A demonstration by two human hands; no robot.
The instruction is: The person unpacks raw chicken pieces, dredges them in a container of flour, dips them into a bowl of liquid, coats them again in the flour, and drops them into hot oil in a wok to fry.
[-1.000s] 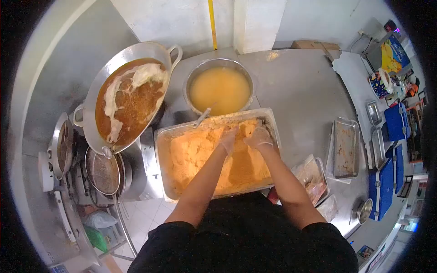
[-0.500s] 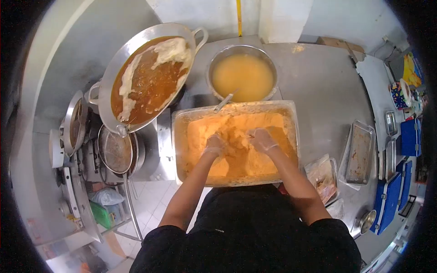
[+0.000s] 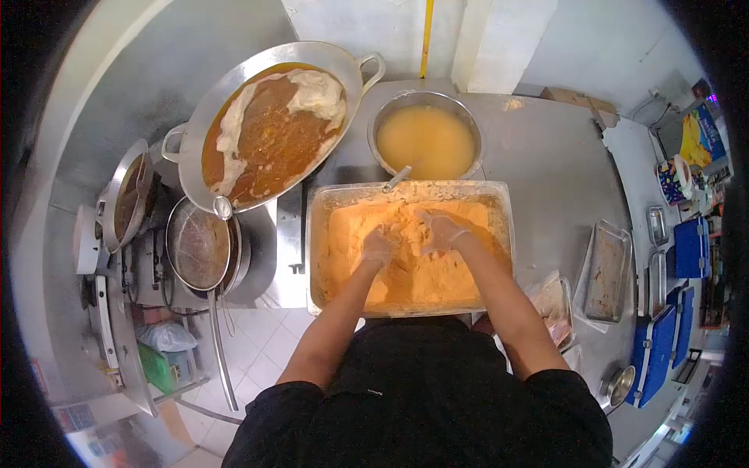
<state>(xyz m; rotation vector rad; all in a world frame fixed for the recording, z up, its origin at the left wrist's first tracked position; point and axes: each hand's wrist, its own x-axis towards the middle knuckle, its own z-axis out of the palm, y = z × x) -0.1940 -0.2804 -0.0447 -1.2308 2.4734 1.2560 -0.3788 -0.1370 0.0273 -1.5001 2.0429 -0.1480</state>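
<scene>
A large rectangular metal tray (image 3: 314,257) in front of me holds a deep bed of orange breading flour (image 3: 460,273). My left hand (image 3: 378,245), in a clear plastic glove, is down in the flour with its fingers loosely curved and apart. Opposite it, my right hand (image 3: 441,233), gloved too, has thumb and fingers spread. Between the two lies a clumpy, flour-covered mass (image 3: 405,232); its kind is hidden by the coating. Behind the tray stands a round metal bowl (image 3: 375,144) of cloudy yellow liquid, with a metal handle (image 3: 397,179) leaning over its near rim.
A big wok (image 3: 191,148) of brown oil with pale foam stands back left. A round strainer (image 3: 200,248) rests on a pot below it. To the right are a bag of raw meat (image 3: 555,312) in a tray, a stained metal tray (image 3: 607,277) and blue boxes (image 3: 654,351).
My fingers have opened from a closed grip in the flour, the right hand's most plainly. The whole view has shifted slightly.
</scene>
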